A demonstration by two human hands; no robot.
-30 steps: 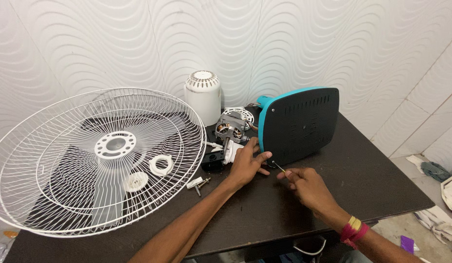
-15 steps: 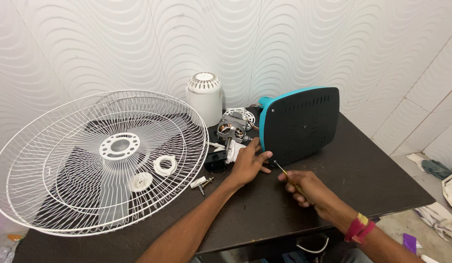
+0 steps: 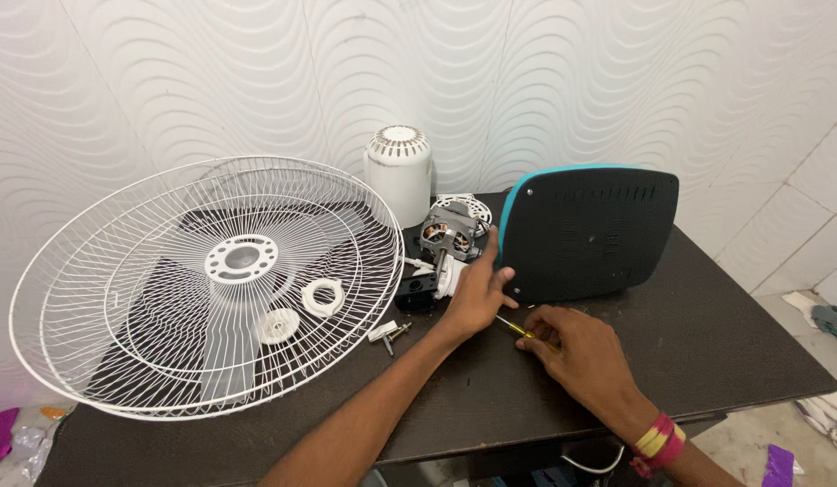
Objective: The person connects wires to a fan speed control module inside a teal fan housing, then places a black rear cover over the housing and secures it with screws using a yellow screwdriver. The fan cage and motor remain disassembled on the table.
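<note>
Pulling back a little from the black fan base with blue rim (image 3: 588, 233), right hand (image 3: 576, 350) gripping thin yellow screwdriver (image 3: 519, 328). Left hand (image 3: 477, 290) spread, steadying base standing on dark worktop (image 3: 725, 343).

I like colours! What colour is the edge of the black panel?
Teal, along the black panel's rim, seen from the head camera.

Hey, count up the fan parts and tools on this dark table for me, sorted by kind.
Wire fan guards: 2, stacked
White motor cover: 1
Bare motor: 1
Black and teal panel: 1, steadied by the left hand
White ring nuts: 2
Screwdriver: 1, in the right hand
Total: 8
</note>
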